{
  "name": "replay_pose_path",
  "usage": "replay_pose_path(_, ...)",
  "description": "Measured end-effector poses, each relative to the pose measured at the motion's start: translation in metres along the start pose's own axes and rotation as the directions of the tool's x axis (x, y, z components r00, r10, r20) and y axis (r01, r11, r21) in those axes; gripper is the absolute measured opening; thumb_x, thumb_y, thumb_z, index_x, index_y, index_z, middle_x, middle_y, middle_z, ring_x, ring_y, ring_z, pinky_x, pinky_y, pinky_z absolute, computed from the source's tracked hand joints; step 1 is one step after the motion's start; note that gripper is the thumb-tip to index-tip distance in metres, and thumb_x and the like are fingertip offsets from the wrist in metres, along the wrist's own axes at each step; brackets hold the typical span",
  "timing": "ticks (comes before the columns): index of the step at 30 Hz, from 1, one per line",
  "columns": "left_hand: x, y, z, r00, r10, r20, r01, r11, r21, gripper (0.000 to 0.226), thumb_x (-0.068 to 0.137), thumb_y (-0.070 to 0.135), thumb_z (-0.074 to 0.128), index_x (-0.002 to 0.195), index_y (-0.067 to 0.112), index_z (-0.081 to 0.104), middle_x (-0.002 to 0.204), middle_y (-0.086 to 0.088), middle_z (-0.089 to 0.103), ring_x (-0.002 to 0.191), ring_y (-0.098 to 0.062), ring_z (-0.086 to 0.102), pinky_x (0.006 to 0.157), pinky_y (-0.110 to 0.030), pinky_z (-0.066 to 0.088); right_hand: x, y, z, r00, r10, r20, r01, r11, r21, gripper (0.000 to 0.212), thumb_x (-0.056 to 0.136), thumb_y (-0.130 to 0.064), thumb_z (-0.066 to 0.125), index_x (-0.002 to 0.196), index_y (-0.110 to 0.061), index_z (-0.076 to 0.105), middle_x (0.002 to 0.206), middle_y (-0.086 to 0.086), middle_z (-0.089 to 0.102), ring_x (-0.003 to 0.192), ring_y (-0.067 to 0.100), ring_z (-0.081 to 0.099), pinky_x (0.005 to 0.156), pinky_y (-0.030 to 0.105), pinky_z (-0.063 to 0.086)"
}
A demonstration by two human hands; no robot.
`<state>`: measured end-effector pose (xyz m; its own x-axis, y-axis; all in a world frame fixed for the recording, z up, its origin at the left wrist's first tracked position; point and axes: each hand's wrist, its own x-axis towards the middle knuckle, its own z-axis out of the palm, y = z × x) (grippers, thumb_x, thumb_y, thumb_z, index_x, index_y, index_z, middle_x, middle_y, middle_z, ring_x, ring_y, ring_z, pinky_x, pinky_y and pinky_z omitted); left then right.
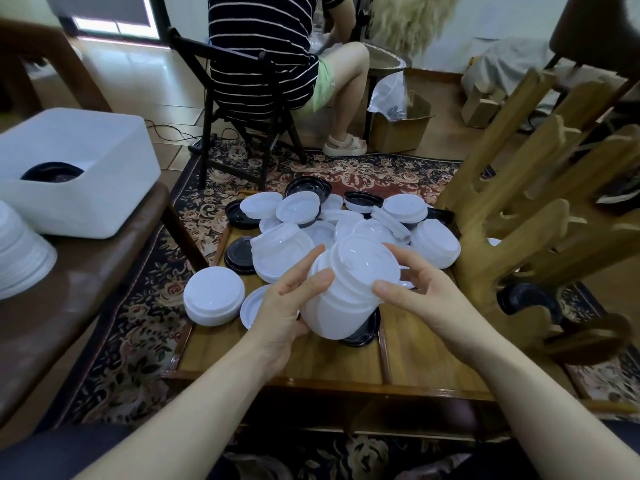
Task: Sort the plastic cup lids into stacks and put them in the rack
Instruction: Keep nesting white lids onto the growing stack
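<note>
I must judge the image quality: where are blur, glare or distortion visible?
Head view: the wooden rack at right is motion-blurred; wide-angle bending curves the white bin; window glare top left; the held lid stack and both hands stay sharp.

My hands: two, left [284,308] and right [424,299]
Stacks I hold: one [349,289]
White bins: one [74,168]
Wooden racks: one [530,216]
</note>
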<state>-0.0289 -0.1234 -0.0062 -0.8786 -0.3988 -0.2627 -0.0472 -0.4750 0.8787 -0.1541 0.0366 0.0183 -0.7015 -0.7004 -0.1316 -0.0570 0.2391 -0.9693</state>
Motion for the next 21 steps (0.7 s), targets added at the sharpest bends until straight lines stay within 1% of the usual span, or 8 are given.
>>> replay_pose_path(2,-0.0012,0.0004,0.0017,1.000,-0.002,0.012,0.002,1.000,0.011,0.058,0.065,0.043,0.082,0.121,0.046,0.067,0.120,0.018,0.071,0.114,-0.007,0.064,0.091,-0.039,0.053,-0.0012,0.0019,0.0025,0.999,-0.025,0.030,0.026,0.999,-0.025,0.080,0.061,-0.047,0.083,0.134,-0.043,0.050,0.128,-0.016,0.063,0.120,0.007,0.058,0.098,0.029,0.049)
replay_pose_path(4,-0.0032,0.0015,0.0039,1.000,0.005,0.019,-0.005,1.000,0.006,0.049,0.071,0.037,0.081,0.117,0.044,0.067,0.116,0.018,0.072,0.104,-0.002,0.068,0.079,-0.031,0.054,-0.0019,0.0042,0.0058,0.998,-0.057,0.034,0.057,0.998,0.001,0.082,0.064,-0.042,0.084,0.136,-0.043,0.046,0.129,-0.018,0.061,0.121,0.002,0.056,0.094,0.026,0.052)
replay_pose_path(5,-0.0039,0.0020,0.0045,1.000,0.008,0.017,-0.008,1.000,0.002,0.047,0.071,0.038,0.074,0.118,0.044,0.067,0.115,0.018,0.072,0.102,-0.001,0.069,0.077,-0.030,0.054,-0.0025,0.0037,0.0072,0.997,-0.070,0.023,0.069,0.997,0.013,0.080,0.066,-0.039,0.082,0.137,-0.042,0.046,0.128,-0.020,0.061,0.119,-0.001,0.056,0.091,0.023,0.052)
replay_pose_path(8,-0.0038,0.0026,0.0039,1.000,0.003,0.005,-0.002,1.000,-0.005,0.050,0.075,0.040,0.067,0.125,0.041,0.065,0.119,0.015,0.071,0.109,-0.005,0.067,0.078,-0.031,0.054,-0.0022,0.0022,0.0071,0.996,-0.088,0.011,0.087,0.995,0.047,0.071,0.067,-0.035,0.081,0.131,-0.037,0.051,0.125,-0.022,0.062,0.115,0.002,0.060,0.086,0.021,0.053)
replay_pose_path(11,-0.0032,0.0026,0.0029,1.000,-0.010,0.002,0.010,1.000,-0.020,0.050,0.075,0.039,0.067,0.125,0.038,0.066,0.119,0.014,0.072,0.110,-0.006,0.067,0.081,-0.033,0.055,-0.0018,0.0023,0.0061,0.996,-0.088,0.027,0.088,0.996,0.024,0.072,0.061,-0.046,0.082,0.127,-0.035,0.054,0.123,-0.018,0.063,0.113,0.006,0.062,0.086,0.025,0.054)
replay_pose_path(13,-0.0027,0.0024,0.0027,1.000,-0.021,0.011,0.022,1.000,-0.016,0.047,0.077,0.038,0.067,0.124,0.037,0.067,0.120,0.013,0.072,0.111,-0.007,0.066,0.084,-0.038,0.057,-0.0012,0.0038,0.0056,0.995,-0.093,0.027,0.093,0.996,-0.001,0.073,0.059,-0.050,0.081,0.126,-0.036,0.055,0.122,-0.017,0.063,0.111,0.006,0.062,0.086,0.027,0.054)
replay_pose_path(17,-0.0003,0.0007,0.0014,0.999,-0.039,0.007,0.039,0.999,-0.020,0.044,0.082,0.038,0.065,0.126,0.036,0.067,0.124,0.013,0.070,0.121,-0.012,0.061,0.094,-0.046,0.055,-0.0016,0.0054,0.0056,0.994,-0.108,0.034,0.108,0.994,-0.018,0.069,0.059,-0.051,0.079,0.123,-0.041,0.056,0.121,-0.019,0.063,0.109,0.005,0.062,0.085,0.024,0.053)
replay_pose_path(21,-0.0005,0.0009,0.0013,0.999,-0.044,0.002,0.044,0.999,-0.027,0.043,0.082,0.039,0.066,0.125,0.036,0.068,0.123,0.012,0.070,0.120,-0.012,0.061,0.090,-0.044,0.056,-0.0005,0.0066,0.0053,0.993,-0.108,0.053,0.110,0.993,-0.038,0.069,0.060,-0.051,0.080,0.124,-0.043,0.055,0.124,-0.019,0.061,0.114,0.007,0.060,0.090,0.029,0.054)
